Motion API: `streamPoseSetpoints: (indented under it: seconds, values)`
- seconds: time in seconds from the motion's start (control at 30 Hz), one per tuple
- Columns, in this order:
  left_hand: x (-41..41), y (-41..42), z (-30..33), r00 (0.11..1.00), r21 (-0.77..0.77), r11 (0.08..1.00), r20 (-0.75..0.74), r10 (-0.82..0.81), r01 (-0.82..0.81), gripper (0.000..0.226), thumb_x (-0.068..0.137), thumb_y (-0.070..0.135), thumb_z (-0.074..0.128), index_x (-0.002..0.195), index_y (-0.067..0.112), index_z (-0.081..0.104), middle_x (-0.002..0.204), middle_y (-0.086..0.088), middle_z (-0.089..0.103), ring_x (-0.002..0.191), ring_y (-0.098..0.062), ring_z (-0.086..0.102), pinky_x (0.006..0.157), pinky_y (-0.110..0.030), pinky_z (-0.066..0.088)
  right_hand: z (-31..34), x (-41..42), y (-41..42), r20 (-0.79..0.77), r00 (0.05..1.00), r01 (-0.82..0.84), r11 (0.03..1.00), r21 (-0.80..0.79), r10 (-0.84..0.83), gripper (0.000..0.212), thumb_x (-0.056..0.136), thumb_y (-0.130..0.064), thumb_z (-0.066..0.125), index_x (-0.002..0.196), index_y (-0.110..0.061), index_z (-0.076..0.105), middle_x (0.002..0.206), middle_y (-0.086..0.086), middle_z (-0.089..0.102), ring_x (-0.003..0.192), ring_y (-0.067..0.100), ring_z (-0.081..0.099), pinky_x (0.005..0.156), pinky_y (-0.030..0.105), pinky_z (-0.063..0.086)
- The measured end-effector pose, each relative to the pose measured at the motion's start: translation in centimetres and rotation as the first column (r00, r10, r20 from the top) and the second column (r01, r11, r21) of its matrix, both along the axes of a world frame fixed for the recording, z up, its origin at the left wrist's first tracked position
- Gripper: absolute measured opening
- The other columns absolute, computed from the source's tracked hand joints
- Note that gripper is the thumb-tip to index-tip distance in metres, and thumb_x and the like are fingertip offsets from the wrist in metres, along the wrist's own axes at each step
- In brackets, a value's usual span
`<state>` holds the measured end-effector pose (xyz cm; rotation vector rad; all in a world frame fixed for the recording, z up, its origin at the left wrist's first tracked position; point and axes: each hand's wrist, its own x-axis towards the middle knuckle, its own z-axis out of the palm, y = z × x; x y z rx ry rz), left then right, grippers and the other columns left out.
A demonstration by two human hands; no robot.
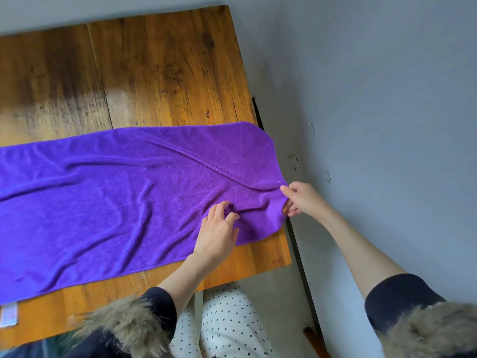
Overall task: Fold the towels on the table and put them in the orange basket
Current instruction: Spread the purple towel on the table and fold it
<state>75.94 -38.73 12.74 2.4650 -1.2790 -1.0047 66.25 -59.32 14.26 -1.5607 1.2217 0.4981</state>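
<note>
Fur cuffs (129, 324) are nearest; purple towel (116, 197) is pinched by right hand (302, 200), pressed by left hand (216, 233), fingers spread, on table (154, 73).

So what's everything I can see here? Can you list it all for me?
towel: one, purple, spread along the table, right end gathered at the table's edge
table: one, brown wood, under the towel
label: one, pale, at the towel's near left corner
wall: grey, right of the table
socket: one, pale, on the wall
trousers: white with black dots, below the table edge
left hand: fingers resting on the towel
right hand: pinching the towel's right end

No orange basket is in view.
</note>
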Motion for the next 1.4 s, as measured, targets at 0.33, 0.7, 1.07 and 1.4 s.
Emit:
streamPoseSetpoints:
  seconds: [0.33,0.7,1.07,1.4]
  values:
    - [-3.4,-4.7,1.0,0.703,0.109,0.825,-0.470,0.534,-0.554,0.026,0.086,0.032,0.063,0.102,0.011,0.064,0.101,-0.002,0.067,0.094,-0.014,0.060,0.078,-0.021,0.041,0.8,1.4,1.3,0.017,0.999,0.047,0.993,0.107,-0.049,0.025,0.091,-0.024,0.055,0.077,-0.004,0.061,0.069,0.005,0.061,0.066,0.014,0.056,0.061,0.021,0.039]
    - [-1.0,-4.4,1.0,0.518,0.214,0.680,-0.503,0.692,-0.701,0.016,0.082,0.003,0.051,0.080,0.019,0.050,0.070,0.007,0.052,0.064,-0.011,0.048,0.055,-0.013,0.038,-0.5,4.6,0.0,0.012,0.986,0.168,0.985,0.045,-0.169,0.035,0.093,-0.041,0.048,0.109,-0.012,0.060,0.108,0.002,0.063,0.087,0.014,0.058,0.061,0.025,0.038]
    - [3.5,-1.6,1.1,0.428,0.293,0.657,-0.566,0.704,-0.695,0.043,0.075,-0.015,0.030,0.082,0.021,0.051,0.071,0.001,0.042,0.075,-0.023,0.045,0.074,-0.041,0.048,-2.2,12.5,-3.3,0.056,0.899,0.438,0.897,-0.053,-0.435,0.027,0.092,-0.037,0.054,0.096,-0.011,0.060,0.088,0.009,0.062,0.067,0.012,0.051,0.048,0.021,0.034]
    - [5.9,2.6,-1.5,0.425,0.447,0.578,-0.401,0.812,-0.683,0.014,0.082,0.007,0.059,0.074,0.017,0.054,0.065,-0.002,0.051,0.071,-0.023,0.049,0.069,-0.029,0.044,-2.3,15.2,-4.2,0.068,0.805,0.590,0.807,0.007,-0.590,0.016,0.086,-0.009,0.058,0.071,-0.015,0.056,0.068,0.001,0.057,0.052,0.007,0.050,0.038,0.016,0.030]
